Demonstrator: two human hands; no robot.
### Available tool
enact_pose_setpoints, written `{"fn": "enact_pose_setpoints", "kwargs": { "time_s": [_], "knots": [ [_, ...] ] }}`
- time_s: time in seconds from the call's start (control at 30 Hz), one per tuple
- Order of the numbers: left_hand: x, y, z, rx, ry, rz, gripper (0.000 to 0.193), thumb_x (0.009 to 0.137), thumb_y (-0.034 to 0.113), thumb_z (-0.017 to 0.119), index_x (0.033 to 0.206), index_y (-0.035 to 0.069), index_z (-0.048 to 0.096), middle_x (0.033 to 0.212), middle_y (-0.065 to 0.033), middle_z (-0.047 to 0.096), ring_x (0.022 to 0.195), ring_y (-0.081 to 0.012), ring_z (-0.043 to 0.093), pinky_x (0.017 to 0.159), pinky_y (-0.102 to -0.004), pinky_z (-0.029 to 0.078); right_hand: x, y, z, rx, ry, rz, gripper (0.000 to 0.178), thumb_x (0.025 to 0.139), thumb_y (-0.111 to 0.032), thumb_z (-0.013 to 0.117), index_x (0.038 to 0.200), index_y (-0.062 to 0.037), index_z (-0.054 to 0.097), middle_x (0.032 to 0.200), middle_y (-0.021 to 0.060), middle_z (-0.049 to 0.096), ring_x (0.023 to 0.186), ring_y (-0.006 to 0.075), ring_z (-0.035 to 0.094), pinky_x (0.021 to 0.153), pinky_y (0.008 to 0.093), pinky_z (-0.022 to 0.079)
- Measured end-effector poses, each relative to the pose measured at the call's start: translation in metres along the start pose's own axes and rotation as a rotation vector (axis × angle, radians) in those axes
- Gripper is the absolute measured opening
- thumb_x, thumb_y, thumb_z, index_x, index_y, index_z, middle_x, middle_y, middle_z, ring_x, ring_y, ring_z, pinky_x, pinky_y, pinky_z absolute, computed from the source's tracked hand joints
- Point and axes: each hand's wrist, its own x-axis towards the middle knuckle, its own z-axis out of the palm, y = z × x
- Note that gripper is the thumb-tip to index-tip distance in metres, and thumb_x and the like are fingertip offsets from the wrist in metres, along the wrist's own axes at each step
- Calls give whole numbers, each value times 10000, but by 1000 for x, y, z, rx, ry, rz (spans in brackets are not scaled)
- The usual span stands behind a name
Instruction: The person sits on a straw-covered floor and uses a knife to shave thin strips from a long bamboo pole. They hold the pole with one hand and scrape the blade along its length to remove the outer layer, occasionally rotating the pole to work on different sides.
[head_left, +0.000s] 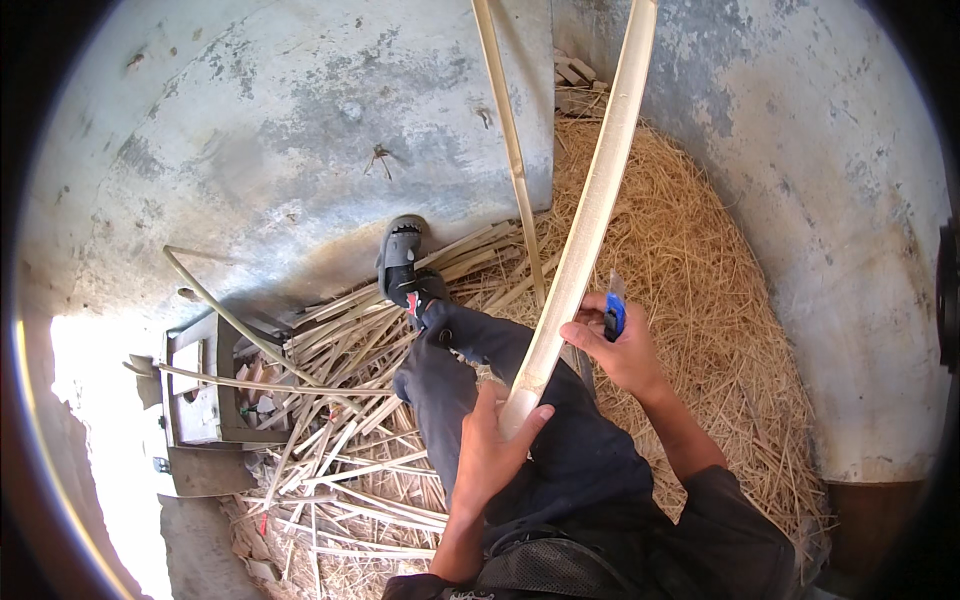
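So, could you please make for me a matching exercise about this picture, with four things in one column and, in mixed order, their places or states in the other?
Things
1. wide pale strip
2. blue-handled knife
3. heap of thin shavings
4. grey shoe

Places or states
A. toe toward the pale wall
B. in the right grip
C. lower end in the left grip
D. spread right of the dark trousers

Right pairs: 1-C, 2-B, 3-D, 4-A

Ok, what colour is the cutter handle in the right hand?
The cutter handle is blue with a black part; head view.
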Motion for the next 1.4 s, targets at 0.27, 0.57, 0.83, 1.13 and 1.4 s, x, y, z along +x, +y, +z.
{"fn": "enact_pose_setpoints", "kwargs": {
  "time_s": [0.27,0.57,0.83,1.13,1.4],
  "knots": [
    [5,20,-2,50,-25,-65,284,969,218,772,1072,-33,690,647,-34,622,569,-81,558,529,-284,431,-4,-5,0,-215,39,-243,254,973,-250,745,1073,-17,721,710,-3,581,605,69,512,566,251,406],
    [9,26,-2,93,51,61,368,958,309,781,966,-30,637,683,-190,658,610,-365,669,576,-412,486,-29,-2,-5,-762,-152,-555,285,931,-353,757,1065,-103,727,839,66,705,654,259,702,563,366,539],
    [9,27,3,79,94,6,314,1000,259,746,1039,-49,698,674,-70,641,635,-74,521,559,-300,435,-31,-1,0,-882,-143,-620,281,926,-363,754,1069,-124,720,743,53,630,580,248,658,513,370,514],
    [2,23,2,85,66,-109,340,1021,302,699,1026,-38,696,661,-154,642,589,-246,624,573,-374,469,-31,-7,-1,-936,-98,-569,277,936,-363,749,1042,-108,718,724,68,655,560,260,654,503,381,505],
    [-17,8,1,100,59,-167,368,1017,326,694,1045,-41,706,663,-201,642,590,-321,665,597,-416,485,-2,-5,-23,-890,-15,-580,297,913,-313,783,1003,-32,749,828,114,746,622,262,708,536,342,526]
  ]
}}
